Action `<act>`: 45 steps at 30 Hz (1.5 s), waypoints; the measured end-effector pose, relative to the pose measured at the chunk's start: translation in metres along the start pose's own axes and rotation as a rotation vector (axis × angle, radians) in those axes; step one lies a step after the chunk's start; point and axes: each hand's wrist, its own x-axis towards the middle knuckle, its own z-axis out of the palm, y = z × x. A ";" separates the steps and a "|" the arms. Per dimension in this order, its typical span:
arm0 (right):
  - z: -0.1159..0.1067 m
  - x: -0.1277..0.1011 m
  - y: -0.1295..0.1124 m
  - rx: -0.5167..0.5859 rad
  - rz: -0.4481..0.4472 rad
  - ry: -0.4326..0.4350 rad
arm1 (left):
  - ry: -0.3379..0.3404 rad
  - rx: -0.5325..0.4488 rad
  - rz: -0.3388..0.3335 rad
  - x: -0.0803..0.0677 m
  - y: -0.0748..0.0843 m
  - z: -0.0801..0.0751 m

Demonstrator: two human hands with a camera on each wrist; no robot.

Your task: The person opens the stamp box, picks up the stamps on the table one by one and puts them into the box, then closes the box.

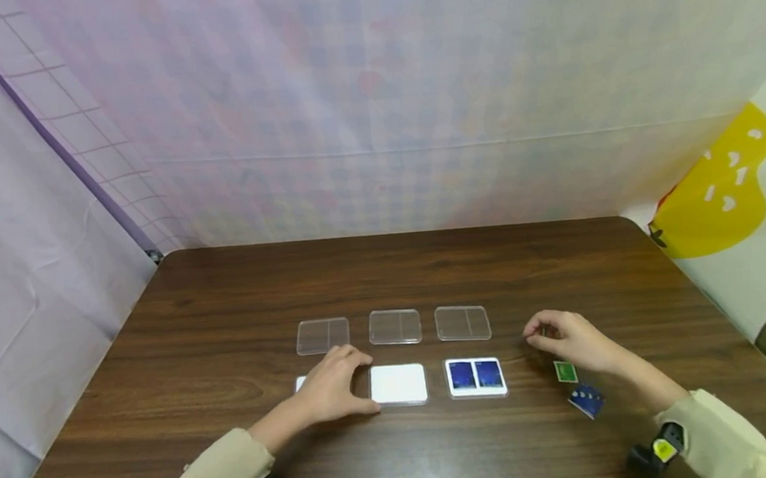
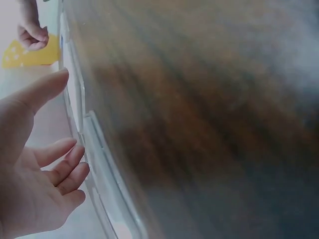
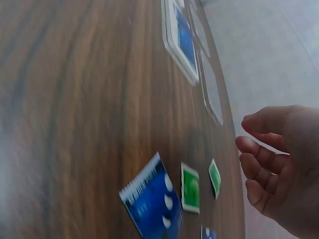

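Observation:
My left hand (image 1: 336,384) spreads thumb and fingers at the left edge of a clear case with a blank white card (image 1: 398,384). Its wrist view shows relaxed fingers with nothing gripped. Under this hand another white card (image 1: 300,383) is mostly hidden. My right hand (image 1: 573,338) hovers with loosely bent fingers; in its wrist view a gap shows between thumb and fingertips. Near it lie a green stamp-like piece (image 1: 565,372), a second green piece (image 3: 214,178), a blue piece (image 1: 588,400) and part of another blue piece (image 3: 208,233).
Right of the blank card, a case holds a white card with two blue pictures (image 1: 476,377). Behind stands a row of three clear rectangular covers, left (image 1: 323,336), middle (image 1: 395,326) and right (image 1: 462,323). All lie on a brown wooden table (image 1: 386,276), with a curtain (image 1: 372,105) behind.

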 end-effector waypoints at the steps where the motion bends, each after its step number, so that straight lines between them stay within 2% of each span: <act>1: -0.002 0.000 0.002 -0.001 0.007 0.000 | 0.000 0.003 0.007 -0.001 0.000 0.001; 8: -0.013 0.001 0.020 -0.031 0.042 0.007 | 0.001 0.018 0.008 -0.002 0.000 0.005; 14: -0.013 0.001 0.028 -0.091 0.108 0.001 | 0.000 0.013 -0.003 -0.002 -0.001 0.007; 20: -0.007 0.005 0.025 -0.138 0.173 0.002 | 0.001 0.008 -0.004 -0.003 -0.001 0.007; 29: 0.000 0.009 0.011 -0.211 0.321 0.059 | 0.006 -0.009 -0.009 -0.003 0.000 0.006; 45: -0.003 0.016 0.010 -0.085 0.420 0.002 | 0.011 -0.026 -0.018 -0.003 0.001 0.007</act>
